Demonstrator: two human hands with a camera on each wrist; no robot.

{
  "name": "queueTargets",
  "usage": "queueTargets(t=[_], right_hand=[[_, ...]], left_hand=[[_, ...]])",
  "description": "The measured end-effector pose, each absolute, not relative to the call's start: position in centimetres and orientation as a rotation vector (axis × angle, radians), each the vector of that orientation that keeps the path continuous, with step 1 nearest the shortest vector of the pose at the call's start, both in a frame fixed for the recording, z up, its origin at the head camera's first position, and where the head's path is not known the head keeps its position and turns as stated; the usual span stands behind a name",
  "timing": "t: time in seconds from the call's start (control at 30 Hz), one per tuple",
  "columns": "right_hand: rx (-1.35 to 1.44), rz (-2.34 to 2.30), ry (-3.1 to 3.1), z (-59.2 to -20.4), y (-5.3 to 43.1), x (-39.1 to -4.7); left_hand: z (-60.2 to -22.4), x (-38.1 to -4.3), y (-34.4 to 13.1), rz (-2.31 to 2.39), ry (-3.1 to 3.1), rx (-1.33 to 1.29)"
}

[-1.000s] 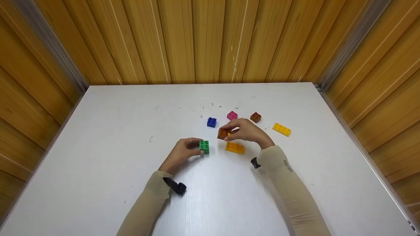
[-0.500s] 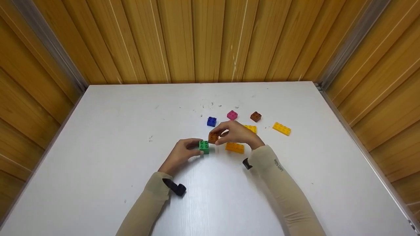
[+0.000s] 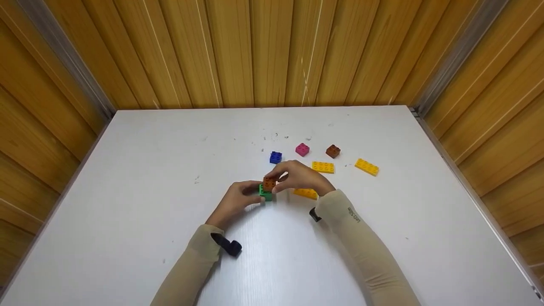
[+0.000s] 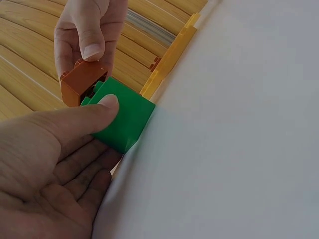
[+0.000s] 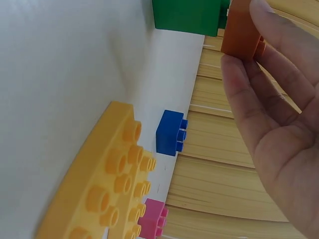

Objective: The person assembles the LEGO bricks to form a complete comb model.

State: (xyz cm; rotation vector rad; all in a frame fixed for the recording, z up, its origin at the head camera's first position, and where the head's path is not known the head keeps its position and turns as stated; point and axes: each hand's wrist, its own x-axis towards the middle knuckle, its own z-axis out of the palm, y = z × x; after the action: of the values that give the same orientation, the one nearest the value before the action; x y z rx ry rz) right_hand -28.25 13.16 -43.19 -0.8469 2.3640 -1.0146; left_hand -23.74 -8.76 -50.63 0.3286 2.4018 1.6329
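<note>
1. Near the middle of the white table [image 3: 204, 148], the green brick [image 3: 266, 196] was pinched by the left hand [image 3: 238, 199], with thumb on the near side and fingers on the far side.
2. Above its studs, shifted toward the far right, the orange brick [image 3: 269, 183] was pinched between thumb and fingers of the right hand [image 3: 299, 176]; full seating was judged unlikely, studs being visible between the two.
3. Just right of this pair, a yellow-orange brick [image 3: 307, 194] was partly covered, its long axis set roughly left to right.
</note>
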Motion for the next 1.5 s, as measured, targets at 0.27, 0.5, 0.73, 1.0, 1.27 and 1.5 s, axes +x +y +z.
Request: queueTargets(t=[0.27,0.5,0.73,1.0,1.27,1.5], right_hand=[[-0.878,-0.972,2.371,-43.4,12.7,-28.2],[-0.9,-0.971,2.367,-43.6,12.5,-28.1],[-0.888,-0.984,2.367,-43.5,12.5,-28.0],[-0.894,-0.964,2.382,-43.5,12.2,-27.9],[-0.875,-0.97,2.381,-43.5,12.1,-27.8],[-0.87,-0.928,2.397,-43.1,12.0,-27.6]], left_hand=[[-50.6,-23.9,-8.8,1.605,2.426,0.371],[-50.8,-24.0,-8.9,1.582,2.439,0.405],[-50.6,-24.1,-8.8,1.578,2.447,0.415],[-50.7,-24.2,-8.8,1.579,2.451,0.41],[-50.8,-24.2,-8.9,1.602,2.452,0.457],[-50.8,-24.1,-8.9,1.62,2.426,0.448]])
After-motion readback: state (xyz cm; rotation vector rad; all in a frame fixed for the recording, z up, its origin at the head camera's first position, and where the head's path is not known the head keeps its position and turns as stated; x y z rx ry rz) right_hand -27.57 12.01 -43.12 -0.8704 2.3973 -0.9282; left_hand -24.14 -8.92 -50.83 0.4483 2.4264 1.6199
